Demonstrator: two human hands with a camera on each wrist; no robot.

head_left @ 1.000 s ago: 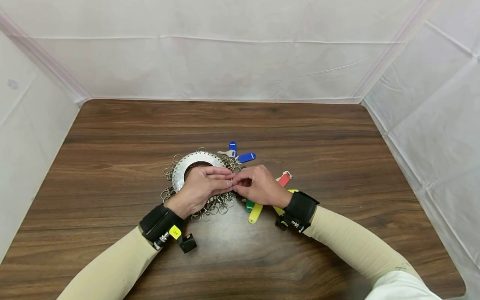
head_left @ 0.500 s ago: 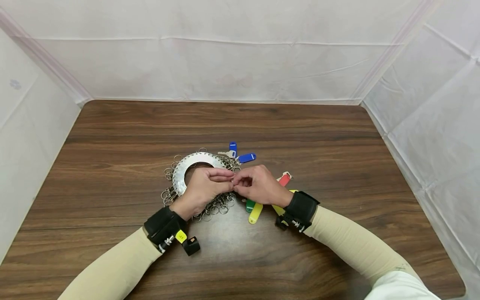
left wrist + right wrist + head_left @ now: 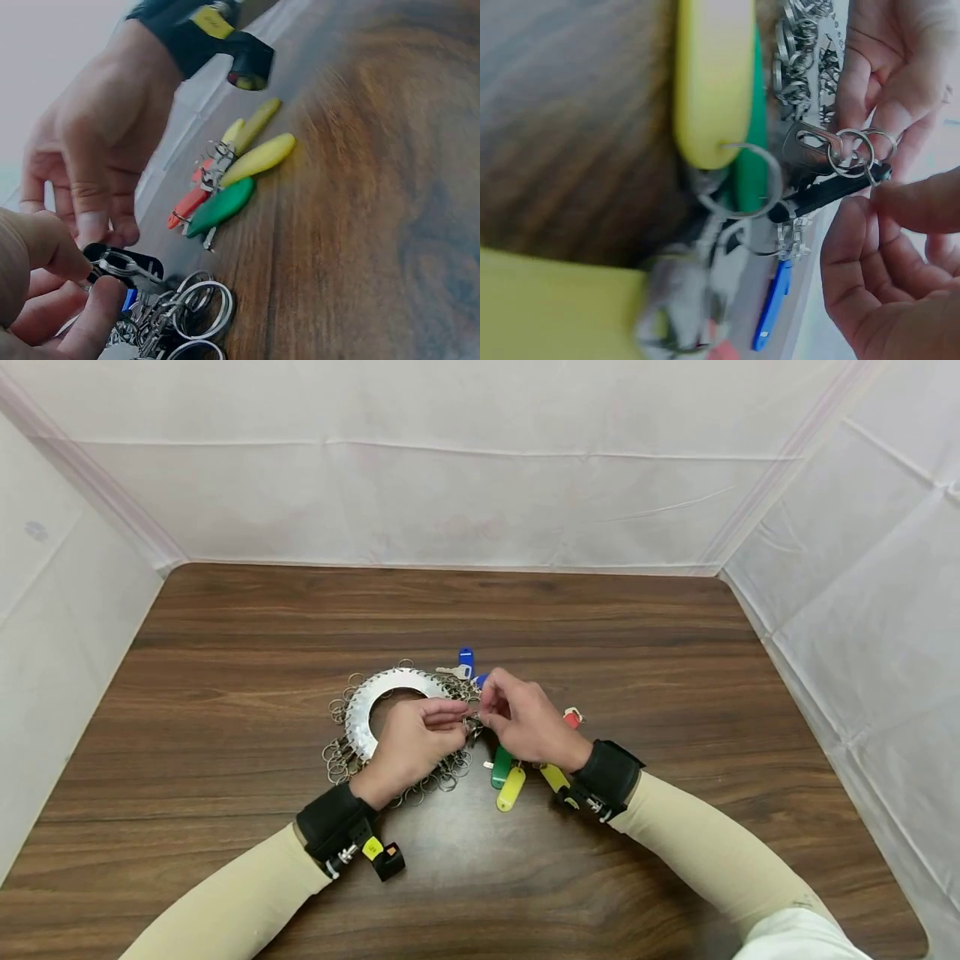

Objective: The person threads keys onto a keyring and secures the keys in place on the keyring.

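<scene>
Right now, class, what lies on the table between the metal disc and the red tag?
In the head view, both hands, left and right, meet between the metal disc and the red tag, pinching a key ring.

Work surface: a dark brown wood-grain counter [image 3: 600,627], grain running left to right, far corners rounded. It fills the lower part of the head view.

Enclosure: white sheeting on three sides. Back wall [image 3: 450,493] shows a horizontal crease across its upper part and faint wrinkles. Left wall [image 3: 52,610] and right wall [image 3: 870,593] slope in toward the counter; the right one carries crossing fold lines. Pale pinkish seams mark both rear corners.

Light: even and diffuse, with soft sheen on the counter near its front middle. Floor and windows out of view.
</scene>
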